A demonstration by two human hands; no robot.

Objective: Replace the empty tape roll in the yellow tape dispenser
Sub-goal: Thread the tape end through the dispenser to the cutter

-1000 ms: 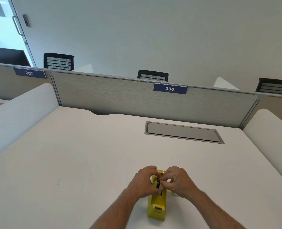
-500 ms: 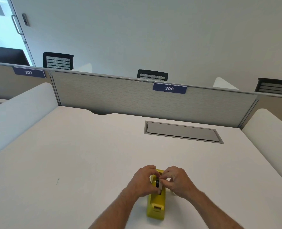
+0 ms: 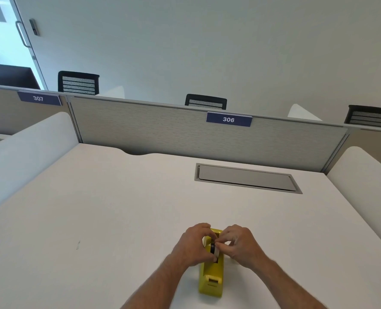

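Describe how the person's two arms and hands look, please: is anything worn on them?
Both forearms are bare as far as the picture shows; no sleeve comes into view. The left hand and the right hand wear no gloves. I see no watch, bracelet or ring, though the fingers are partly hidden. The forearms have some hair on them.

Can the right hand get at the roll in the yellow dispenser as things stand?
Probably yes. The right hand already has its fingertips at the roll in the top of the yellow dispenser. The left hand grips from the other side, leaving that side free.
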